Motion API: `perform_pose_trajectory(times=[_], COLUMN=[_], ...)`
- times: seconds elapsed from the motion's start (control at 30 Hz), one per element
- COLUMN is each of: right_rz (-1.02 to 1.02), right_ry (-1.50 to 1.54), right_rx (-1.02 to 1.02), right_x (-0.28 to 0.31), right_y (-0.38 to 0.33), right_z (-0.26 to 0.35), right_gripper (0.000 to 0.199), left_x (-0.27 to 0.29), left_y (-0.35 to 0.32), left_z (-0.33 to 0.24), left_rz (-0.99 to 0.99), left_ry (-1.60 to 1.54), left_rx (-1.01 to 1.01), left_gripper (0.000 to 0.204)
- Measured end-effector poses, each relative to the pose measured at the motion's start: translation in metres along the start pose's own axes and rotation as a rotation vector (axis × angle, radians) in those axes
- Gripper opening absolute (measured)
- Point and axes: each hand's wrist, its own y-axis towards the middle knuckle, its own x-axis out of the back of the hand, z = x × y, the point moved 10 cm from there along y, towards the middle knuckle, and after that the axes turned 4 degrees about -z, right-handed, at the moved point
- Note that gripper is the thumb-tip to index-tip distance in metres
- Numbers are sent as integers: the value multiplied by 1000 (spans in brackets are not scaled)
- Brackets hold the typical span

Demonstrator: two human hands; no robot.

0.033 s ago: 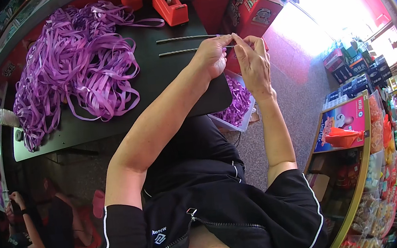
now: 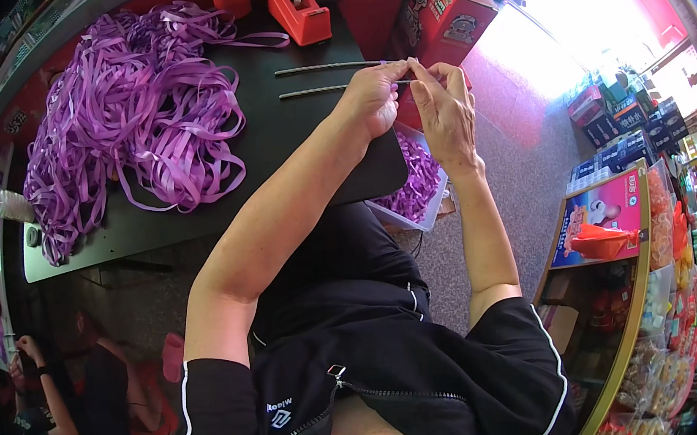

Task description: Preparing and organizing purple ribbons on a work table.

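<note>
Two thin twisted metal rods [image 2: 316, 69] lie side by side at the table's right end, their right ends reaching in among my fingers. My left hand [image 2: 372, 100] is closed around there, and small bits of purple ribbon [image 2: 393, 87] show at its fingers by the rods. Fingertip to fingertip with it, my right hand [image 2: 445, 114] is bent inward, thumb and forefinger close together; what sits between them is too small to make out. A big tangled heap of purple ribbon [image 2: 134, 113] covers the table's left part.
A red tape dispenser [image 2: 302, 18] stands on the dark table [image 2: 265, 154] near its back edge. Below my hands is a white bin [image 2: 432, 219] of purple ribbon pieces. Red cartons [image 2: 450, 16] stand behind, a glass display counter [image 2: 600, 310] at right. Another person [image 2: 54, 410] sits lower left.
</note>
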Motion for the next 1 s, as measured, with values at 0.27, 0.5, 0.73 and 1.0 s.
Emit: perform_pose_trajectory(times=[0.27,0.5,0.73,1.0], right_rz=[196,333,346,462], right_ry=[1051,1948,1955,1944], right_rx=[-504,-866,-962,-966], right_x=[-44,-62,-72,-66], right_y=[-14,-21,-25,-22], right_z=[-48,-17,-34,-47], right_gripper=[69,78,74,74], left_x=[-8,-19,-18,-24], left_y=[-12,-9,-15,-17], left_z=[-2,3,0,3], left_rz=[-71,166,110,165], left_ry=[-36,-226,-9,26], left_rx=[2,87,77,110], left_gripper=[40,44,59,41])
